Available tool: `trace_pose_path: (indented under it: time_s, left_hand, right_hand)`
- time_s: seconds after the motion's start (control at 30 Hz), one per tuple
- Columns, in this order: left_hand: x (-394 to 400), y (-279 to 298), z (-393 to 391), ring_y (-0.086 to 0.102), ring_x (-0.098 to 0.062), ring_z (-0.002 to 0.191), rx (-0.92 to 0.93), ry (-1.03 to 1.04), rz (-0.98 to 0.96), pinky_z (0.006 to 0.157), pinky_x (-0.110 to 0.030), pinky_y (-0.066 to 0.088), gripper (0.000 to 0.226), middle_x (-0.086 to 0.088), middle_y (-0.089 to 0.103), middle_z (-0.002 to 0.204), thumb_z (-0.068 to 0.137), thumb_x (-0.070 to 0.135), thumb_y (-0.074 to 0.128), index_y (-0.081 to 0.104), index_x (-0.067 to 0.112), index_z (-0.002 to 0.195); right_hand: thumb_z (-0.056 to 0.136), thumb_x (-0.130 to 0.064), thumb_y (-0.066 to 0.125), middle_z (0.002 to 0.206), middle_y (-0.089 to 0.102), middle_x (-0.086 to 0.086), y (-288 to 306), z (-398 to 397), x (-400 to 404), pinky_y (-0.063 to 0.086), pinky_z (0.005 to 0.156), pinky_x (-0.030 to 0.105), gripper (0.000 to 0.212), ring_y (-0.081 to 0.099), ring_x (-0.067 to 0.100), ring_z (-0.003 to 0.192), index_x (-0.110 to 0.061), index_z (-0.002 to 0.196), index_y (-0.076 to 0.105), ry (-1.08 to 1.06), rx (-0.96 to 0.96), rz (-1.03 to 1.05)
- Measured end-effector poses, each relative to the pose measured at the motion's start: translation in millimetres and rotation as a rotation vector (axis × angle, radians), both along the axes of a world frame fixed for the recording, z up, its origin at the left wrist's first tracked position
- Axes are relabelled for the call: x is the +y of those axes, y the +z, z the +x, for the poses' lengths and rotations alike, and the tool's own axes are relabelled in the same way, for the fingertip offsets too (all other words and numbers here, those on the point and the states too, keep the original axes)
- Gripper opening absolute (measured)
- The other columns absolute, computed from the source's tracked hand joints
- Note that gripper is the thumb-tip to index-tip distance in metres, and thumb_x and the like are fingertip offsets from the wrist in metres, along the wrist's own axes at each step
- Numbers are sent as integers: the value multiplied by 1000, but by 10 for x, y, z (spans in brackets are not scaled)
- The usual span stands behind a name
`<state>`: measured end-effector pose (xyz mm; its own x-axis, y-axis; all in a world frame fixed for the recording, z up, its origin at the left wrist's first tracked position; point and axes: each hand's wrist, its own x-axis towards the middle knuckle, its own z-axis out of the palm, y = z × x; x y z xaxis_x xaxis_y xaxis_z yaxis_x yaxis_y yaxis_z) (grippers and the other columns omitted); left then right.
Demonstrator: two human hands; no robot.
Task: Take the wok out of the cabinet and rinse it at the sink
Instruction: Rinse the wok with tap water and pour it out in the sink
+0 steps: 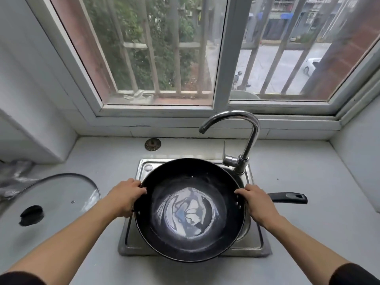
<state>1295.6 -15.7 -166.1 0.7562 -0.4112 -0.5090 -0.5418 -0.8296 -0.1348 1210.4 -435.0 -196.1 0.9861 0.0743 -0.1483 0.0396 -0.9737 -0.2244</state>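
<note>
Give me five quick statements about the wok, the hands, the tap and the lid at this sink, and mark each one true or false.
1. Both hands grip the wok by its rim, the left hand on one side and the right hand on the other. True.
2. Water is streaming from the faucet. False: no stream shows at the spout.
3. The wok is held over the sink. True.
4. The glass lid covers the wok. False: it lies on the counter to the left.
5. The right hand holds the wok's long handle. False: the handle sticks out free beyond that hand.
</note>
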Motion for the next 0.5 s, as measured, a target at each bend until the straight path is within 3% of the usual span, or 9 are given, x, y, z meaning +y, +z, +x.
trace_pose_path:
  time_s: [0.37,0.5]
  left_hand:
    - [100,-153,173,45,-20,117,-5,-10,15,94,-32,46,74,3,48,125,65,26,74,47,34,133]
    - [102,-194,152,43,-21,119,-31,-18,33,96,-33,44,76,2,46,128,66,27,74,44,33,135]
  right_hand:
    - [85,-1,60,105,57,-4,-289,198,121,49,86,35,54,52,21,106,-32,128,58,19,53,-16]
    - [81,2,62,100,58,-2,-389,190,132,49,80,35,54,54,23,99,-30,125,61,16,55,-24]
